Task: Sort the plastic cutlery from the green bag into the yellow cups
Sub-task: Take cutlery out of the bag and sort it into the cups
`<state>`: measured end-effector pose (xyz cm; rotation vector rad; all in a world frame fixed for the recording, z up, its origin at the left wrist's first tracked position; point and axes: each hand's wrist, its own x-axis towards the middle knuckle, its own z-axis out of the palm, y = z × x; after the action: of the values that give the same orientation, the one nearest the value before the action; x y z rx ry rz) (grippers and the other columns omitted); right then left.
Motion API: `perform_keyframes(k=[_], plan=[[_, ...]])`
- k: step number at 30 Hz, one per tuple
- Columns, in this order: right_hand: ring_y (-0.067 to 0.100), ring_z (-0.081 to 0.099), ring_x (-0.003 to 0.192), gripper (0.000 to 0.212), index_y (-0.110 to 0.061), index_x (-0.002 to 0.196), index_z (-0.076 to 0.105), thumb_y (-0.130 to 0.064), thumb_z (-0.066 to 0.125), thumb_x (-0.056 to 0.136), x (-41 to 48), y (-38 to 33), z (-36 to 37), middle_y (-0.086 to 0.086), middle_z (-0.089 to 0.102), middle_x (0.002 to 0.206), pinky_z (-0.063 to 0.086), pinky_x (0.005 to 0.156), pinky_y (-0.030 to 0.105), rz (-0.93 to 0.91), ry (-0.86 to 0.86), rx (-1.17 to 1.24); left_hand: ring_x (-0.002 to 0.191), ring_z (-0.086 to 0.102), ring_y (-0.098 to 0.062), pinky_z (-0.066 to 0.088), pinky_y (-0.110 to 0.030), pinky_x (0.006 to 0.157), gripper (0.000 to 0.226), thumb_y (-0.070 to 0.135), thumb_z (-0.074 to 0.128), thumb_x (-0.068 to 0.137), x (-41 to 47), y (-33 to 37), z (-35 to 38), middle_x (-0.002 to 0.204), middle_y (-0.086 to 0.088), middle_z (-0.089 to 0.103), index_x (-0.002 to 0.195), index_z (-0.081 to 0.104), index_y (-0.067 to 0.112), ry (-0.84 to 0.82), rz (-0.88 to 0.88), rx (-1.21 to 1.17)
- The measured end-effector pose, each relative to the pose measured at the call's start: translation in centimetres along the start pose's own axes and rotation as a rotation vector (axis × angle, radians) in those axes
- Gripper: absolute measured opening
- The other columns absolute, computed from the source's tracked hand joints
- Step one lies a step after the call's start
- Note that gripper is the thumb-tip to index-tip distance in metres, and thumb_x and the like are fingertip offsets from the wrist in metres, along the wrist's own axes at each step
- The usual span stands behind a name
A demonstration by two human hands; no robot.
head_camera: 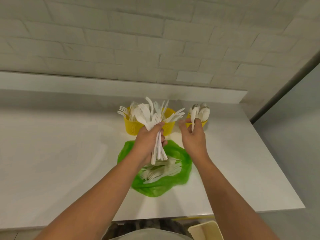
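My left hand (149, 141) grips a fanned bundle of white plastic cutlery (154, 118) above the green bag (180, 181), which lies flat on the counter with several more white pieces (162, 170) on it. My right hand (192, 134) pinches a single white spoon (194, 115) right at the small yellow cup on the right (204, 122), which is full of spoons. Behind the bundle stand two more yellow cups: the left one (131, 127) holds forks, the middle one (170, 125) is partly hidden and holds white pieces.
The white counter (60, 153) ends at a front edge near my body and at a right edge by a grey wall. A white brick wall and low ledge (103, 84) run behind the cups. A cream-coloured container (204, 231) sits below the counter edge at bottom right.
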<state>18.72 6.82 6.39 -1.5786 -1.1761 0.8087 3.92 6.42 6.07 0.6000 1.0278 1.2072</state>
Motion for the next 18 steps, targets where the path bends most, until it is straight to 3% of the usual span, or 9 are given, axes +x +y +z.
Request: perform_keyframes(k=[2,5,7,10,12,15,18], plan=[[0.009,0.051,0.072,0.022,-0.033,0.103,0.06,-0.048,0.044,0.097,1.4,0.4,-0.8,-0.01,0.053,0.08,0.043,0.067,0.028,0.105,-0.027,0.116,0.048,0.041,-0.012,0.042,-0.028,0.048,0.013,0.018,0.065,0.1,0.1,-0.2,0.9,0.066,-0.001,0.046,0.108,0.06,0.009,-0.053,0.002,0.019],[0.009,0.04,0.063,0.026,-0.028,0.099,0.063,-0.036,0.039,0.105,3.2,0.9,-2.2,-0.01,0.045,0.073,0.035,0.054,0.025,0.125,-0.017,0.236,0.047,0.038,-0.011,0.037,-0.024,0.045,0.009,0.019,0.064,0.101,0.3,-0.4,2.1,0.065,0.0,0.044,0.107,0.06,0.013,-0.126,-0.02,0.025],[0.008,0.043,0.061,0.019,-0.024,0.098,0.061,-0.031,0.046,0.107,4.5,0.8,-3.4,-0.01,0.048,0.071,0.039,0.055,0.026,0.085,0.003,0.282,0.048,0.038,-0.011,0.034,-0.022,0.043,0.005,0.019,0.062,0.102,0.6,-0.4,2.9,0.065,0.0,0.045,0.104,0.058,0.017,-0.174,-0.032,0.038],[0.008,0.054,0.071,0.019,-0.021,0.092,0.068,-0.034,0.06,0.102,7.0,1.3,-5.4,-0.001,0.058,0.087,0.047,0.068,0.026,0.001,0.13,0.211,0.046,0.039,-0.01,0.033,-0.021,0.042,0.004,0.017,0.057,0.105,0.9,-0.6,4.1,0.068,-0.002,0.05,0.106,0.054,0.014,-0.225,-0.009,0.109],[0.006,0.052,0.069,0.018,-0.017,0.089,0.072,-0.033,0.069,0.097,8.8,2.0,-6.9,0.0,0.056,0.09,0.046,0.069,0.022,-0.043,0.198,0.156,0.047,0.042,-0.011,0.035,-0.022,0.043,0.007,0.016,0.056,0.105,1.1,-0.9,4.9,0.074,-0.005,0.058,0.109,0.056,0.011,-0.245,0.015,0.142],[0.011,0.049,0.066,0.024,-0.009,0.086,0.072,-0.033,0.076,0.092,11.3,3.5,-8.8,0.004,0.057,0.079,0.044,0.066,0.026,-0.085,0.143,0.131,0.052,0.046,-0.014,0.037,-0.023,0.046,0.014,0.017,0.056,0.105,1.5,-1.2,6.1,0.086,-0.011,0.071,0.115,0.062,0.009,-0.223,0.029,0.174],[0.012,0.054,0.065,0.019,-0.013,0.089,0.076,-0.033,0.077,0.09,13.1,4.8,-9.5,-0.001,0.064,0.071,0.047,0.068,0.029,-0.122,0.103,0.018,0.055,0.048,-0.016,0.04,-0.022,0.048,0.02,0.017,0.057,0.104,1.9,-1.6,7.1,0.1,-0.015,0.077,0.122,0.063,0.012,-0.22,0.01,0.14]])
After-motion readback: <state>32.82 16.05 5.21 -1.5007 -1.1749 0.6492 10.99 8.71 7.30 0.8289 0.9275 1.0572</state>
